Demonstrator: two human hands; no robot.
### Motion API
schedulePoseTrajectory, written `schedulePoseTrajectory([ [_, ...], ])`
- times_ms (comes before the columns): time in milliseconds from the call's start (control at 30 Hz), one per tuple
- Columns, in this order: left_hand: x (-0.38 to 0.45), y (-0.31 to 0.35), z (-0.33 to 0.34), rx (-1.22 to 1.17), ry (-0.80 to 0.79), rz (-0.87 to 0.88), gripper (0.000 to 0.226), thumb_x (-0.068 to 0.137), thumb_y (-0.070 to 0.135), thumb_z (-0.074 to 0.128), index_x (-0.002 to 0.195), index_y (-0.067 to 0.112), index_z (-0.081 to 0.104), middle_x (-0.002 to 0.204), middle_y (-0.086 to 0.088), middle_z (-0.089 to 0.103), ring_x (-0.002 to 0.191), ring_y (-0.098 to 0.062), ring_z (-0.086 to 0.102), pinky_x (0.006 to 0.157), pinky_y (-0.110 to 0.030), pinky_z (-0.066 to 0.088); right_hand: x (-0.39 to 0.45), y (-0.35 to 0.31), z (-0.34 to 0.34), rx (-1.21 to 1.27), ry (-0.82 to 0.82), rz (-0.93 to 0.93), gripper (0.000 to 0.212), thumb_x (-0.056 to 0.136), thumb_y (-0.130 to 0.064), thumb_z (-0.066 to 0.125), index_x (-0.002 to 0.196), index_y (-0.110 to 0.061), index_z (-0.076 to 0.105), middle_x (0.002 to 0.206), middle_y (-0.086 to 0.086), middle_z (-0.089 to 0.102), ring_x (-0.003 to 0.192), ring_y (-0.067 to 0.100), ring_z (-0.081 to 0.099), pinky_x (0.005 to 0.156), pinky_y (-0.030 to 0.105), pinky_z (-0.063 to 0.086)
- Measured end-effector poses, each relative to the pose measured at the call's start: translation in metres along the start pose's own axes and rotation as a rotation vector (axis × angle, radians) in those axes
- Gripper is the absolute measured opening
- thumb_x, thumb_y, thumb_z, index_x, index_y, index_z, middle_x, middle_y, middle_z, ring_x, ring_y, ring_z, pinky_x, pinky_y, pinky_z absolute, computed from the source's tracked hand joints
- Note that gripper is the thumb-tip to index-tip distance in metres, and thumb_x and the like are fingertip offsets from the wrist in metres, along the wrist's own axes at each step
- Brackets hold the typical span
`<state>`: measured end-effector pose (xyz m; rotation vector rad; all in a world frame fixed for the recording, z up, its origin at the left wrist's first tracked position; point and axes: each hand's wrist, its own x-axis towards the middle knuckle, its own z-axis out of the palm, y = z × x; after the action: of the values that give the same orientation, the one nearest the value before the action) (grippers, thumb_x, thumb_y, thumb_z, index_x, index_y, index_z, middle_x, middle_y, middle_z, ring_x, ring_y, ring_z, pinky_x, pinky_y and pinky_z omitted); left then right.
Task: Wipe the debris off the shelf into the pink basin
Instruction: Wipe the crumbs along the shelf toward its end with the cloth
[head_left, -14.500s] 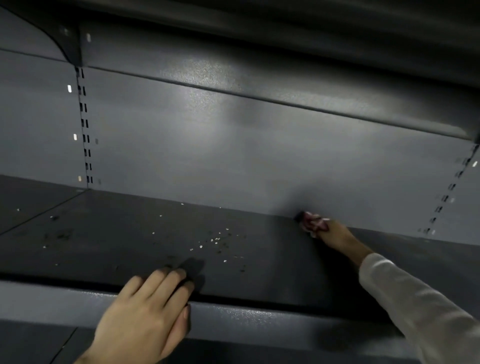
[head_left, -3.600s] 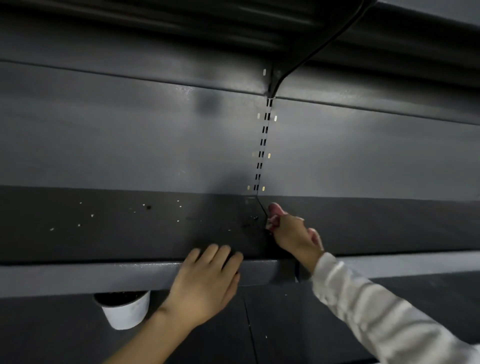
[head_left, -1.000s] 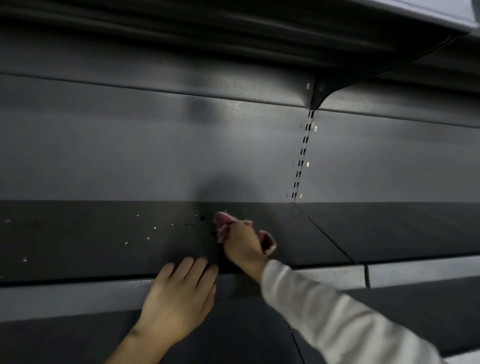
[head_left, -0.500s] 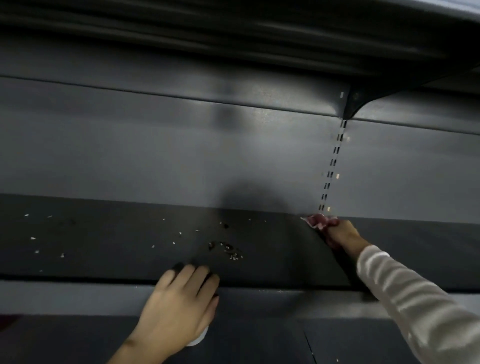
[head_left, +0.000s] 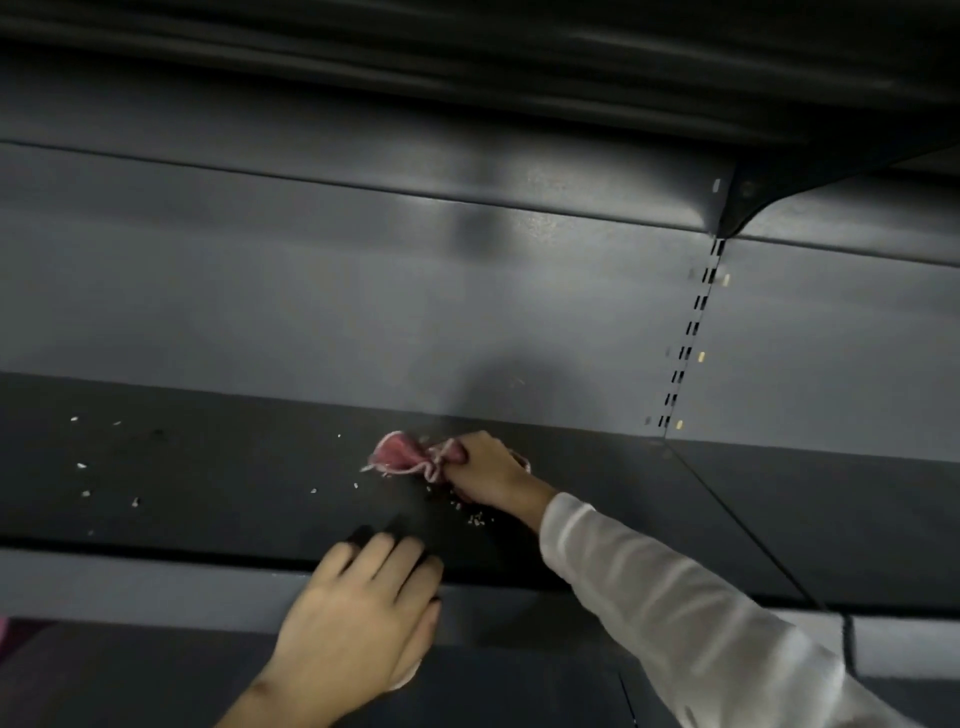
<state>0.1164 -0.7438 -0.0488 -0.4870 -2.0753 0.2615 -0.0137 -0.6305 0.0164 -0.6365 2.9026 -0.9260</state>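
The right hand (head_left: 488, 475) grips a bunched pink cloth (head_left: 402, 457), soft and light, near the dark metal shelf (head_left: 208, 483)'s back edge. Loose pale crumbs (head_left: 475, 518) scatter easily. The left hand (head_left: 358, 613) lies flat, holding nothing, over the front edge.

— We see a dim, grey scene with low contrast. The brightest patch is a soft sheen on the back panel (head_left: 519, 249) toward twelve o'clock, so the light seems to come from behind us.

— We agree. The underside of the upper shelf (head_left: 467, 41) along the top edge is nearly black, and a rounded shadow sits on the panel just above the right hand (head_left: 493, 475).

— We also find dark shadow at the fingertips of the left hand (head_left: 358, 618), at six o'clock, and both hands look soft with motion blur.

— The straight panel seams bow slightly toward three and nine o'clock, a wide-angle bend. The debris (head_left: 83, 465) shows only as pale smeared flecks.
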Motion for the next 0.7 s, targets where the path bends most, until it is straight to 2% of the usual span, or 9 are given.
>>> schedulePoseTrajectory([
  [133,-0.002,-0.002,-0.005,0.007,-0.033,0.009,0.033,0.075,0.033,0.045,0.079,0.016,0.074,0.077,-0.001,0.069,0.076,-0.019,0.041,0.063,-0.03,0.028,-0.013,0.013,-0.021,0.186,0.1,-0.029,0.023,0.088,-0.016,0.057,0.102,-0.003,0.071,0.095,0.016,0.071,0.093,0.02,0.064,0.075,0.029,0.049],
  [200,-0.002,-0.004,-0.008,0.001,-0.059,0.006,0.033,0.076,0.034,0.045,0.079,0.017,0.074,0.077,0.001,0.068,0.072,-0.017,0.048,0.062,-0.028,0.03,-0.022,0.034,-0.048,0.175,0.203,0.025,0.025,0.09,-0.017,0.055,0.103,0.0,0.07,0.089,0.017,0.069,0.09,0.02,0.062,0.067,0.028,0.045],
  [333,-0.003,-0.012,-0.015,-0.037,-0.107,0.019,0.034,0.076,0.036,0.044,0.08,0.019,0.074,0.077,0.004,0.068,0.064,-0.015,0.061,0.061,-0.026,0.03,-0.056,0.105,-0.1,-0.02,0.333,0.289,0.028,0.09,-0.021,0.055,0.095,0.003,0.069,0.103,0.028,0.069,0.103,0.037,0.064,0.077,0.035,0.046],
  [400,-0.002,-0.014,-0.016,-0.057,-0.105,0.023,0.033,0.078,0.036,0.044,0.078,0.02,0.073,0.075,0.005,0.067,0.062,-0.014,0.06,0.058,-0.025,0.037,-0.079,0.126,-0.107,-0.118,0.268,0.471,0.035,0.09,-0.03,0.053,0.102,0.0,0.065,0.109,0.029,0.066,0.105,0.038,0.063,0.076,0.032,0.043],
  [433,-0.002,-0.014,-0.016,-0.066,-0.099,0.024,0.032,0.079,0.035,0.045,0.077,0.021,0.073,0.073,0.005,0.066,0.061,-0.014,0.06,0.054,-0.025,0.041,-0.088,0.13,-0.104,-0.191,0.219,0.524,0.038,0.091,-0.034,0.049,0.111,-0.004,0.062,0.118,0.026,0.063,0.11,0.037,0.06,0.083,0.033,0.044],
  [500,-0.004,-0.017,-0.015,-0.084,-0.089,0.032,0.031,0.08,0.033,0.045,0.076,0.02,0.072,0.071,0.005,0.065,0.059,-0.014,0.059,0.049,-0.022,0.043,-0.097,0.124,-0.093,-0.286,0.207,0.522,0.036,0.093,-0.034,0.041,0.122,-0.017,0.055,0.134,0.015,0.056,0.122,0.032,0.053,0.1,0.041,0.039],
  [533,-0.006,-0.021,-0.015,-0.09,-0.086,0.034,0.03,0.081,0.033,0.044,0.076,0.021,0.072,0.07,0.006,0.065,0.059,-0.013,0.059,0.048,-0.021,0.044,-0.099,0.114,-0.085,-0.297,0.232,0.483,0.033,0.093,-0.033,0.039,0.121,-0.023,0.055,0.135,0.009,0.056,0.123,0.029,0.053,0.102,0.041,0.036],
  [600,-0.015,-0.034,-0.017,-0.105,-0.079,0.044,0.031,0.08,0.032,0.043,0.076,0.022,0.072,0.069,0.006,0.065,0.06,-0.013,0.06,0.049,-0.02,0.044,-0.098,0.087,-0.066,-0.298,0.276,0.421,0.027,0.093,-0.032,0.04,0.113,-0.025,0.057,0.129,0.005,0.06,0.119,0.026,0.056,0.101,0.04,0.037],
  [700,-0.032,-0.064,-0.019,-0.14,-0.063,0.077,0.034,0.078,0.032,0.042,0.08,0.021,0.074,0.069,0.006,0.066,0.061,-0.013,0.062,0.049,-0.019,0.047,-0.083,0.042,-0.035,-0.284,0.254,0.474,0.028,0.093,-0.018,0.044,0.114,-0.009,0.059,0.122,0.013,0.063,0.113,0.032,0.058,0.088,0.036,0.042],
])
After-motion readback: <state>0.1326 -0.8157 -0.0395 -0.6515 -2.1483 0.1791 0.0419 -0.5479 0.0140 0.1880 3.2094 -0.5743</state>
